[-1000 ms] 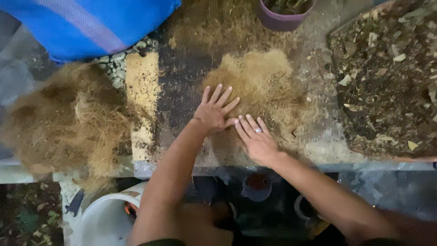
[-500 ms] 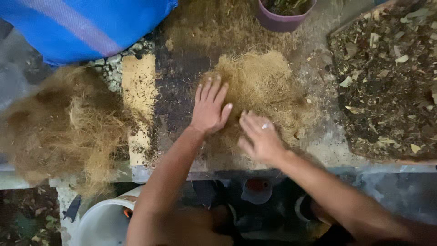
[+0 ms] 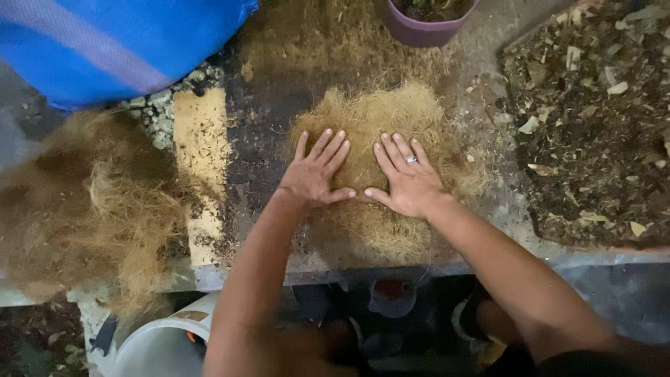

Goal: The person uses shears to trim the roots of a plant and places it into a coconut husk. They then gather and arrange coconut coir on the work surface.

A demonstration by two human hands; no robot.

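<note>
Seen from above, the fingers [image 3: 328,150] of the left hand [image 3: 314,174] are spread and flat, gripping nothing, pressed palm-down on a mat of tan coconut fibre [image 3: 380,167] in the middle of the frame. The right hand [image 3: 408,181] lies just beside it, palm-down on the same mat, fingers extended and slightly apart, also holding nothing; a silver ring [image 3: 411,160] sits on one finger. The two thumbs point toward each other and nearly meet. The fibre mat rests on a dirty grey desk [image 3: 265,139], spreading out past both hands toward the near edge.

To the left of the hands lies a pale wooden board [image 3: 202,146], and beyond it, at the left of the frame, a large loose heap of brown fibre [image 3: 84,202]. A blue sack [image 3: 118,38] fills the upper left corner. At the top centre stands a purple pot [image 3: 426,28]. The right side holds a bed of dark soil mixed with pale chips [image 3: 593,119]. At the lower left, below the desk edge, is a white bucket [image 3: 160,345].
</note>
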